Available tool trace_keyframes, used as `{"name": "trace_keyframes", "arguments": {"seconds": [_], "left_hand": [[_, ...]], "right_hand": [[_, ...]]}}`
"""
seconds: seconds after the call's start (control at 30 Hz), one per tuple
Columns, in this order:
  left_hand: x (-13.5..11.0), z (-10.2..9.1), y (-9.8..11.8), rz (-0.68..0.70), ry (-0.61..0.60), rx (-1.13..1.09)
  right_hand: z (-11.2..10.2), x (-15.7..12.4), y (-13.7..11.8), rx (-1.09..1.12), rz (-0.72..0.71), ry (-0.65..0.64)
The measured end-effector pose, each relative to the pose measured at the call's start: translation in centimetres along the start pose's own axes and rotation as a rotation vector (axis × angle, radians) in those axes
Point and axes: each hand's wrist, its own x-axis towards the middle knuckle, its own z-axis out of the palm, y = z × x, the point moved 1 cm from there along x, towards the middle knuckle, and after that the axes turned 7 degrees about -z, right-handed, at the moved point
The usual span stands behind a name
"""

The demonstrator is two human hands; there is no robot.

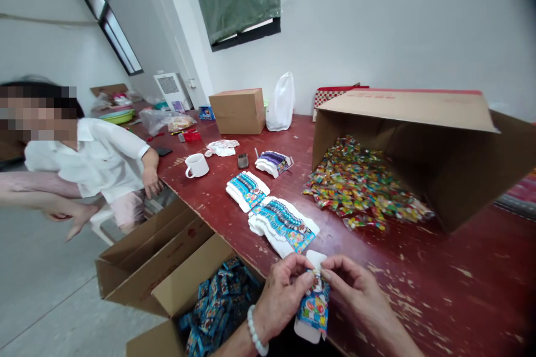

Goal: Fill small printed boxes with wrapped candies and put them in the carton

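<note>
My left hand (281, 290) and my right hand (355, 287) meet at the near edge of the red table (439, 284), both pinched on the top of a small blue printed packet (314, 308) with white card ends. A white bead bracelet (256, 330) circles my left wrist. Just beyond my hands lies a fanned stack of the same flat blue-and-white packets (282, 225). Two more stacks (247, 189) (273, 162) lie farther back.
A big cardboard box (439, 139) lies on its side, spilling several colourful wrapped sweets (360, 187). An open box on the floor (180, 284) holds blue packets. A white cup (196, 165), a small box (238, 110) and a white bag (280, 101) stand behind. A person in white (90, 162) sits left.
</note>
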Motion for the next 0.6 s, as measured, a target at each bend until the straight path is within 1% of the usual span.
{"name": "trace_keyframes", "arguments": {"seconds": [0.03,0.1,0.17,0.23,0.27,0.33,0.4,0.43,0.5,0.53,0.6], "left_hand": [[-0.1,0.0,0.2,0.004,-0.006,0.006],[-0.2,0.0,0.4,0.012,-0.026,-0.024],[-0.3,0.1,0.6,0.016,-0.039,-0.13],[-0.3,0.2,0.5,-0.006,-0.054,-0.278],[-0.2,0.4,0.3,-0.05,-0.082,-0.35],[0.0,0.8,-0.1,-0.191,-0.202,-0.459],[0.2,1.3,-0.5,-0.326,-0.314,-0.516],[0.3,1.4,-0.6,-0.363,-0.334,-0.527],[0.6,1.6,-0.6,-0.37,-0.306,-0.518],[0.7,1.7,-0.6,-0.358,-0.278,-0.503],[0.7,1.7,-0.4,-0.331,-0.251,-0.459]], "right_hand": [[0.1,0.0,-0.2,0.064,0.007,0.016],[0.3,0.0,-0.7,0.126,0.022,-0.002],[0.3,0.0,-1.4,0.085,0.02,-0.039],[0.3,0.0,-1.9,0.014,-0.027,-0.025],[0.3,0.0,-2.1,-0.021,-0.057,-0.009],[0.3,-0.1,-2.5,-0.094,-0.111,0.014],[0.4,-0.3,-2.9,-0.206,-0.171,-0.029],[0.5,-0.4,-3.2,-0.264,-0.208,-0.072],[0.5,-0.4,-3.8,-0.333,-0.265,-0.148],[0.5,-0.4,-4.1,-0.333,-0.262,-0.172],[0.5,-0.3,-4.3,-0.273,-0.201,-0.174]]}}
